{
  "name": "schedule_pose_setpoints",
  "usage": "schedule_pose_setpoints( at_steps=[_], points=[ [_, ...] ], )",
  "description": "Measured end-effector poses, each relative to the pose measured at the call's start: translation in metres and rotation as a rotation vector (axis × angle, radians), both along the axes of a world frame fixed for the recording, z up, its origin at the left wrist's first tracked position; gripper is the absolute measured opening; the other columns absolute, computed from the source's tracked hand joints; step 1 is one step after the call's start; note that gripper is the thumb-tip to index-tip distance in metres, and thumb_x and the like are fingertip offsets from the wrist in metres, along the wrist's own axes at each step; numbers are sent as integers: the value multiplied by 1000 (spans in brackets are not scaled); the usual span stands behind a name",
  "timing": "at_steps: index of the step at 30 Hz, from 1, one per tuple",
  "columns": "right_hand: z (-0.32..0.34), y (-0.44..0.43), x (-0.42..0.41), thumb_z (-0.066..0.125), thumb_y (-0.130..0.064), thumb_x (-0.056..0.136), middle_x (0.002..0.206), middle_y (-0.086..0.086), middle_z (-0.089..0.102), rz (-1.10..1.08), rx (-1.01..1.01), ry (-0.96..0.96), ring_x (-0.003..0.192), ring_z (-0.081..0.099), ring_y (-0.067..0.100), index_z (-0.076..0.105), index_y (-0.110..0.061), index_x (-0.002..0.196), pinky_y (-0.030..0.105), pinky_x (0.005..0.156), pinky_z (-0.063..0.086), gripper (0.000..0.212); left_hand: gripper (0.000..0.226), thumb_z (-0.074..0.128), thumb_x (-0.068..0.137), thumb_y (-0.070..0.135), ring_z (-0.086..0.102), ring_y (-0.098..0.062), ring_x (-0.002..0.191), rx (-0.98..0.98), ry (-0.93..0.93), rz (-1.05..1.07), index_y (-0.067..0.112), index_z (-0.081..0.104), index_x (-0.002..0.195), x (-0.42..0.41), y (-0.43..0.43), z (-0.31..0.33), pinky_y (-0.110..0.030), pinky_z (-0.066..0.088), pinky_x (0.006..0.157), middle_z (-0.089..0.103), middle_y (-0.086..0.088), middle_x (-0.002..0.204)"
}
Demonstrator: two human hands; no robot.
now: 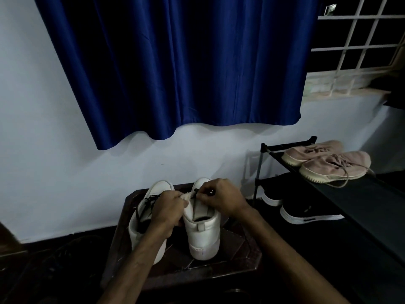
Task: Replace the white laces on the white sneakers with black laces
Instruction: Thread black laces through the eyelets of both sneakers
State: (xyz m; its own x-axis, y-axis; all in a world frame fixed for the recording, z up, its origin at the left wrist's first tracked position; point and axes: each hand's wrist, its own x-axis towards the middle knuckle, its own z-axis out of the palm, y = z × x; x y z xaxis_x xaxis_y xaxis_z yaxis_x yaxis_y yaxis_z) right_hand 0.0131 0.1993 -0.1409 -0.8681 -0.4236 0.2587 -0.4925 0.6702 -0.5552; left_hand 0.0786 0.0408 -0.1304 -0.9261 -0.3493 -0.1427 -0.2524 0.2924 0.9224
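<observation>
Two white sneakers stand heel-toward-me on a dark small table [241, 257]. The left sneaker [140, 229] carries a black lace across its eyelets. The right sneaker [202, 233] shows an open tongue. My left hand [167, 213] grips the right sneaker's left upper edge, fingers curled round it. Over the front eyelets, my right hand [221, 198] pinches a black lace [197, 191] near the toe. How far that lace is threaded is hidden by my fingers.
A black shoe rack [359, 194] stands at the right with pink sneakers [328, 165] on top and black sneakers [306, 213] below. A blue curtain [186, 69] hangs on the white wall behind. A barred window [361, 44] is at the upper right.
</observation>
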Motion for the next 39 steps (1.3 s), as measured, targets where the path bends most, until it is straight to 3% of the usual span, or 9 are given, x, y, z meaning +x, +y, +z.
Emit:
schedule_pose_setpoints(
  at_steps=[5, 13, 16, 21, 26, 29, 31, 34, 39],
  points=[
    [-5, -2, 4, 60, -51, 80, 84, -13, 73, 19, -22, 42, 72, 58, -4, 74, -36, 91, 13, 65, 40, 24, 19, 59, 83, 2, 68, -34, 86, 39, -18, 2, 16, 70, 76, 1, -1, -1, -59, 58, 66, 72, -15, 85],
    [-5, -8, 9, 60, -45, 82, 87, -7, 74, -15, -7, 105, 82, 66, 11, 75, -32, 92, 31, 74, 52, 23, 22, 56, 62, 30, 69, -29, 79, -86, 27, -39, 29, 71, 78, 8, 3, -3, -57, 57, 69, 72, -2, 71],
    [-2, -8, 9, 53, -49, 83, 87, -4, 73, 24, 88, 151, 83, 65, 16, 74, -30, 94, 30, 71, 50, 29, 28, 56, 81, 43, 68, -26, 80, -89, 81, -53, 19, 69, 81, 17, 7, -2, -54, 58, 68, 71, -3, 75],
    [6, 11, -3, 53, -41, 85, 84, 1, 70, 153, 246, 166, 84, 58, 23, 71, -24, 89, 35, 70, 48, 25, 14, 49, 101, 14, 70, -29, 80, 143, 64, -95, 15, 61, 94, 22, 23, -7, -50, 60, 57, 68, -12, 97],
    [-1, 34, 10, 45, -36, 92, 68, -11, 60, 200, 40, 134, 69, 53, 13, 61, -29, 73, 34, 80, 39, 26, 10, 55, 81, 41, 70, -23, 65, -20, 163, -22, 31, 54, 83, 18, 44, -32, -48, 59, 56, 69, 1, 78],
    [-3, 41, 26, 30, -70, 91, 91, -21, 54, 143, 100, 92, 95, 44, 8, 54, -41, 93, 40, 85, 39, 38, 14, 51, 81, 43, 69, -23, 67, -63, 189, 15, 30, 50, 87, 23, 47, -34, -46, 59, 58, 67, 1, 79],
    [-6, 43, 32, 37, -77, 84, 108, -25, 51, 143, 235, 166, 105, 40, 8, 53, -42, 111, 38, 86, 39, 48, 6, 56, 92, 28, 70, -24, 65, 87, 183, 12, 24, 52, 89, 32, 44, -36, -46, 59, 54, 67, -5, 86],
    [-9, 44, 34, 60, -63, 80, 119, -28, 49, 153, 150, 172, 110, 42, 5, 57, -38, 115, 32, 90, 40, 42, 7, 50, 99, 15, 66, -24, 53, 273, 117, -46, 13, 49, 92, 47, 38, -43, -36, 54, 45, 66, -13, 86],
    [-9, 43, 36, 70, -43, 78, 128, -22, 48, 181, -1, 116, 120, 43, 1, 58, -32, 117, 25, 98, 37, 43, 9, 47, 99, 22, 57, -16, 49, 138, 67, -153, 20, 51, 90, 65, 25, -51, -28, 44, 40, 66, -5, 82]
  ],
)
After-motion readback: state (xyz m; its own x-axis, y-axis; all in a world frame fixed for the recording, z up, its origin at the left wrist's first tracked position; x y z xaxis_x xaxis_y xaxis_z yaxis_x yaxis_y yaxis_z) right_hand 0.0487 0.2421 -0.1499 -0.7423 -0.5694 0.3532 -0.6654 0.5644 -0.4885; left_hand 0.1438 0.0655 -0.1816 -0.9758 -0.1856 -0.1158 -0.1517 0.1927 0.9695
